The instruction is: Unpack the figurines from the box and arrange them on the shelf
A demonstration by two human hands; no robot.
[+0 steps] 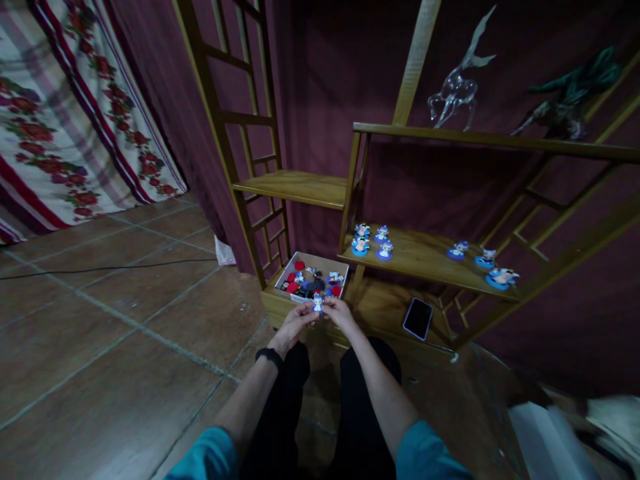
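Between my two hands, just in front of a box, is a small white and purple figurine [318, 304]. My left hand [299, 320] pinches it from the left, and my right hand [338, 312] grips its right side. Behind them the open cardboard box [341, 268] holds a jumble of small figurines with red, black, white and purple parts. On the shelf to the right, figurines on blue and purple bases stand in two groups: a purple-based figurine [385, 251] is among those at the left, a blue-based figurine [501, 278] among those at the right.
A wooden shelf unit [295, 183] rises ahead, its posts and shelf edges close around the box. A phone [418, 319] lies on the lowest board. On the top shelf stand a clear glass deer [456, 90] and a dark green sculpture [565, 107]. A cable [125, 268] crosses the floor.
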